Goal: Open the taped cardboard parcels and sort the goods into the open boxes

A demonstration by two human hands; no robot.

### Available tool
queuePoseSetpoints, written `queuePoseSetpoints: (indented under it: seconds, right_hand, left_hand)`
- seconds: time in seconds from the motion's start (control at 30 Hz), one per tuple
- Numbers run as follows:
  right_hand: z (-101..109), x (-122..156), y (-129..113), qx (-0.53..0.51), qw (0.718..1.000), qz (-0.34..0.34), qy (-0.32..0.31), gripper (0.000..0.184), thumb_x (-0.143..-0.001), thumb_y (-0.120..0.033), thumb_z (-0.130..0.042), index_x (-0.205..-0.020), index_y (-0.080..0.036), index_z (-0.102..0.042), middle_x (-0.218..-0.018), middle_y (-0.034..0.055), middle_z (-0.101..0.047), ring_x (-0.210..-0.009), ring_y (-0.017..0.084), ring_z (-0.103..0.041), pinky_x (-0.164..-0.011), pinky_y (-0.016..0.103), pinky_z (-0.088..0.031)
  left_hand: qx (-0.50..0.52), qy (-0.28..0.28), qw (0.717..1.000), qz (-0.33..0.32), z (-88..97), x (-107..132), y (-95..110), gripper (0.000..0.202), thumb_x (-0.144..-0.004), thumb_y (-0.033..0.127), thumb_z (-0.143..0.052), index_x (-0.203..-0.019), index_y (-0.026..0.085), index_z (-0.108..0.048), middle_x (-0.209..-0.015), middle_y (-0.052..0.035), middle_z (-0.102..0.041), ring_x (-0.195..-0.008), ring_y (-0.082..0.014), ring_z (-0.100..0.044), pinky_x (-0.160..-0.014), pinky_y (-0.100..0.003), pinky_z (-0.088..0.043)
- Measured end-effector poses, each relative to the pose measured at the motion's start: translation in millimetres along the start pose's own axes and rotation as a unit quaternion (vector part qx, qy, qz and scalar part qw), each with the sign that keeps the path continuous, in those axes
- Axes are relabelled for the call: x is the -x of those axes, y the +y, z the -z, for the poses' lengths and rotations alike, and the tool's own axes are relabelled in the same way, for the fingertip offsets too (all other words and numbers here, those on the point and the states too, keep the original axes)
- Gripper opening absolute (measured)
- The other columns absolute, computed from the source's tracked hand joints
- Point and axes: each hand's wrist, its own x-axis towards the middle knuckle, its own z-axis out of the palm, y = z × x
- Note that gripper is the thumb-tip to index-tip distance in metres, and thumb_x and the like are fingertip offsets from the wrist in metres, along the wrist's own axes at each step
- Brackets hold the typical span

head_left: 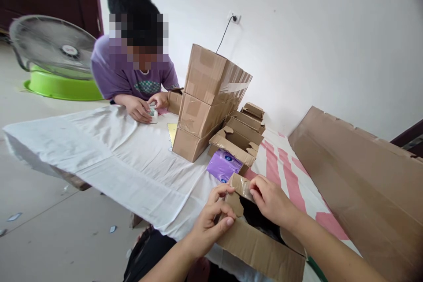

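Note:
An open cardboard box (pixel 264 246) lies in front of me at the table's near side, its inside mostly dark. My left hand (pixel 213 218) grips the left end of the box, fingers curled at its corner and thumb against the side. With bent fingers, my right hand (pixel 269 198) pinches the far flap, where shiny clear tape (pixel 245 188) shows. What the box holds is hard to make out. Just beyond it lies a purple printed packet (pixel 224 165), beside another open cardboard box (pixel 236 143).
Closed cardboard boxes (pixel 201 105) are stacked on the cloth-covered table (pixel 99 141). More open boxes (pixel 253 112) stand behind. A large cardboard sheet (pixel 357 176) leans at right. Across the table, a person in purple (pixel 139 75) handles a small item. A fan (pixel 66 48) stands left.

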Motion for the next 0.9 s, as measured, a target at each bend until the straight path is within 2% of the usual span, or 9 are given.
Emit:
queuePoseSetpoints:
  seconds: [0.13, 0.27, 0.37, 0.7, 0.9]
  right_hand:
    - [-2, 1, 1, -0.022, 1.000, 0.015, 0.000, 0.019, -0.091, -0.009, -0.047, -0.102, -0.021, -0.056, -0.103, 0.0049, -0.061, -0.092, 0.019, -0.060, -0.080, 0.033, -0.048]
    - [-7, 1, -4, 0.055, 0.998, 0.032, 0.005, 0.017, -0.093, -0.011, -0.041, -0.088, -0.020, -0.055, -0.091, 0.0048, -0.059, -0.082, 0.021, -0.058, -0.073, 0.035, -0.046]
    - [-10, 2, -4, 0.080, 0.996, 0.028, 0.011, 0.015, -0.092, -0.011, -0.039, -0.088, -0.019, -0.051, -0.090, 0.0061, -0.057, -0.079, 0.021, -0.056, -0.070, 0.036, -0.045]
    - [-6, 3, 2, -0.009, 1.000, 0.026, 0.008, 0.014, -0.094, -0.017, -0.032, -0.084, -0.022, -0.041, -0.088, 0.0049, -0.054, -0.079, 0.020, -0.052, -0.071, 0.036, -0.043]
    - [1, 11, 1, -0.030, 0.996, 0.081, 0.003, 0.013, -0.094, -0.017, -0.033, -0.085, -0.023, -0.039, -0.086, 0.0042, -0.051, -0.079, 0.020, -0.050, -0.069, 0.034, -0.041]
  left_hand:
    - [0.005, 0.002, 1.000, 0.008, -0.4, 0, 0, 0.022, -0.091, 0.040, -0.059, -0.084, 0.021, -0.066, -0.134, -0.0098, -0.042, -0.132, -0.0299, -0.034, -0.114, -0.049, -0.019]
    - [0.006, 0.001, 1.000, 0.005, 0.4, 0, 0, 0.021, -0.091, 0.039, -0.058, -0.085, 0.021, -0.067, -0.135, -0.0096, -0.042, -0.133, -0.0299, -0.034, -0.114, -0.049, -0.020]
    - [0.005, -0.003, 1.000, 0.000, 1.1, 0, 0, 0.020, -0.091, 0.038, -0.058, -0.085, 0.021, -0.067, -0.135, -0.0095, -0.042, -0.134, -0.0299, -0.033, -0.114, -0.048, -0.019]
    - [0.002, -0.003, 1.000, -0.008, 1.5, 0, 0, 0.020, -0.091, 0.038, -0.058, -0.085, 0.021, -0.066, -0.134, -0.0095, -0.044, -0.134, -0.0290, -0.034, -0.115, -0.048, -0.018]
    - [0.003, -0.010, 1.000, -0.009, 2.1, 0, 0, 0.020, -0.092, 0.039, -0.058, -0.086, 0.021, -0.067, -0.135, -0.0090, -0.043, -0.133, -0.0285, -0.034, -0.114, -0.047, -0.019]
